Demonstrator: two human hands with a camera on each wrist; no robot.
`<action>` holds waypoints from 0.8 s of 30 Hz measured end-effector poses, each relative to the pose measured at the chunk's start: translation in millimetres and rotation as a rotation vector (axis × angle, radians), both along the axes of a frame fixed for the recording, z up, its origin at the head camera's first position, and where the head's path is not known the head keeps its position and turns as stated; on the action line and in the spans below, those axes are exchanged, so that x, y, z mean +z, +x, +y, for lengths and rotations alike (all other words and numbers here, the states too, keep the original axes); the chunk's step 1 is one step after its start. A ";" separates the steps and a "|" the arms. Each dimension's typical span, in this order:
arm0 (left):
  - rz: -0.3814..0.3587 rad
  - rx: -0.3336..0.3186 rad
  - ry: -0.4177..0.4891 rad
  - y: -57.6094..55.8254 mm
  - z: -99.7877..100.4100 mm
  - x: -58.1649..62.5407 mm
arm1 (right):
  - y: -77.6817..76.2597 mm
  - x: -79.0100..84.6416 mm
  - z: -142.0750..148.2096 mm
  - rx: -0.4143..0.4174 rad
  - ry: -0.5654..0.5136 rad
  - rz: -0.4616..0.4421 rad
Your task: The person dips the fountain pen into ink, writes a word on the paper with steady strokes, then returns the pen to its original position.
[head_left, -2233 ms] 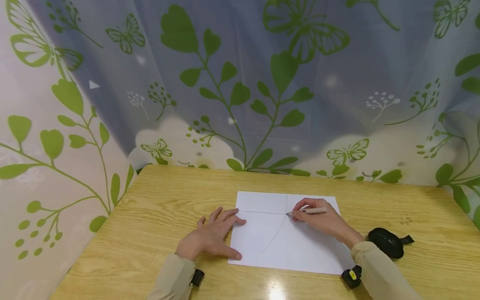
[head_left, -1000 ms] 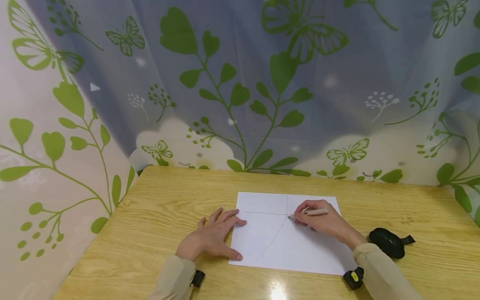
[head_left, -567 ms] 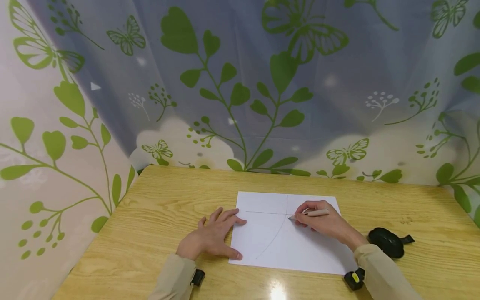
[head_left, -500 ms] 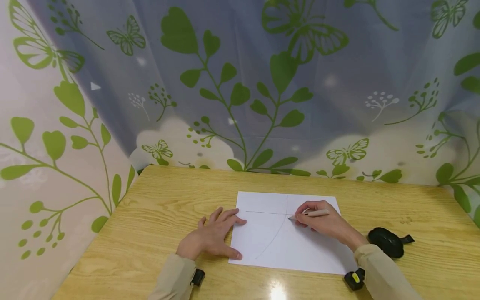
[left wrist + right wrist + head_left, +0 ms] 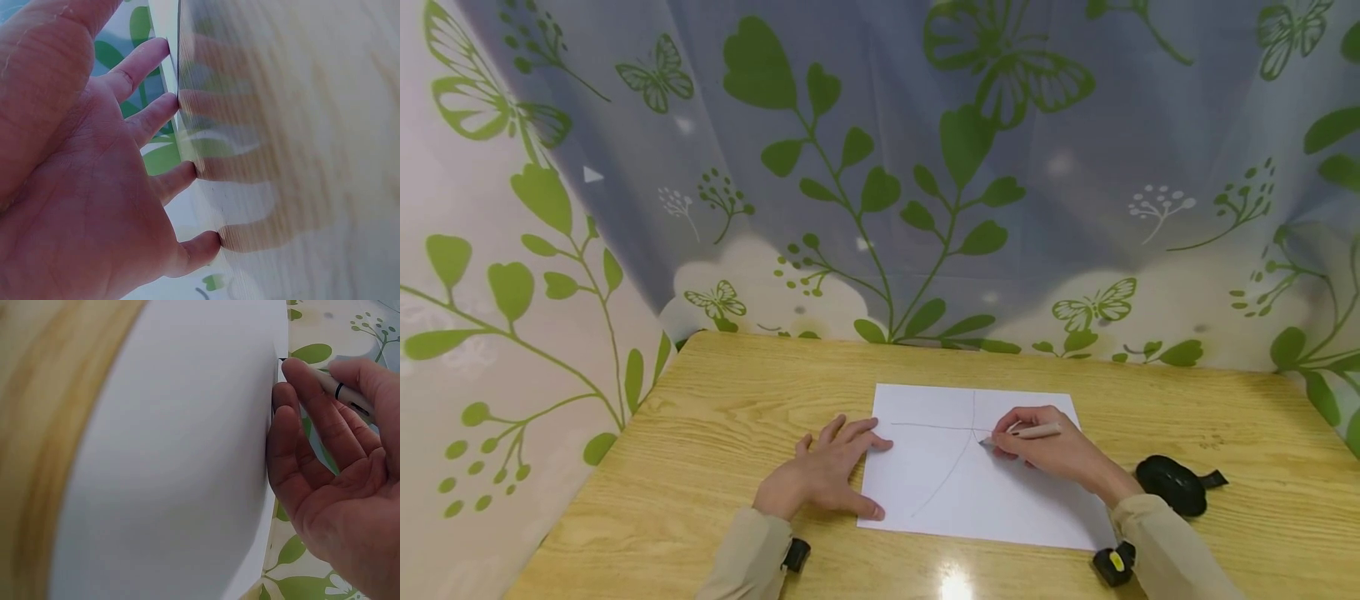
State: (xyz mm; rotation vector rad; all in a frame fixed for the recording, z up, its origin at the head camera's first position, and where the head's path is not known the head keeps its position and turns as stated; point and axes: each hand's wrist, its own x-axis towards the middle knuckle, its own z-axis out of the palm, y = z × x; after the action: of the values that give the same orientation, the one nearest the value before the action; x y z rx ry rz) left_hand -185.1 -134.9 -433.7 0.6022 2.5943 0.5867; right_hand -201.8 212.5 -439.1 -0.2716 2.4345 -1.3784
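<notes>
A white sheet of paper [image 5: 940,492] lies on the table with thin dark lines on it. One line runs down from the top edge, another crosses it sideways, and a curve sweeps down to the left. My right hand [image 5: 1052,446] pinches a pale pen [image 5: 1037,431], its tip on the paper just below the crossing. In the right wrist view the pen [image 5: 350,400] has a black band, and the curled fingers rest at the sheet. My left hand [image 5: 823,475] lies spread, thumb and index finger on the paper's left edge, the other fingertips [image 5: 209,244] touching the wood.
The wooden table [image 5: 737,392] reaches back to a curtain [image 5: 880,208] printed with green leaves and butterflies. A black oval case [image 5: 1171,485] with a strap sits right of the right wrist. Black wrist devices [image 5: 1114,564] hang by both sleeves.
The pen tip has moved slightly down and right from the line crossing, leaving a short new stroke. The sideways line now shows past the crossing. The left hand stays put.
</notes>
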 end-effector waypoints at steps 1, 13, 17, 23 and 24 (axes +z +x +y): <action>-0.001 0.000 0.001 0.2 0.1 0.1 | 0.3 -0.4 0.4 0.002 0.001 0.000; -0.008 0.001 0.008 2.5 0.0 1.5 | 3.9 -3.9 5.2 0.017 0.024 -0.007; -0.004 0.001 0.008 2.9 -0.2 1.7 | 5.8 -3.2 5.8 0.023 0.009 -0.018; -0.004 0.004 0.005 3.3 0.0 1.9 | 7.6 -2.8 6.5 0.038 -0.007 -0.026; -0.003 0.004 0.005 3.4 0.1 1.8 | 7.9 -2.7 6.7 0.036 -0.007 -0.030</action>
State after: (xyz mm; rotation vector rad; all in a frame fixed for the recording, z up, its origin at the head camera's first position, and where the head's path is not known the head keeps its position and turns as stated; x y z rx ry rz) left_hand -181.7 -134.8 -431.9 0.5973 2.5930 0.5944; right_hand -193.9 219.2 -441.9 -0.2931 2.3890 -1.3666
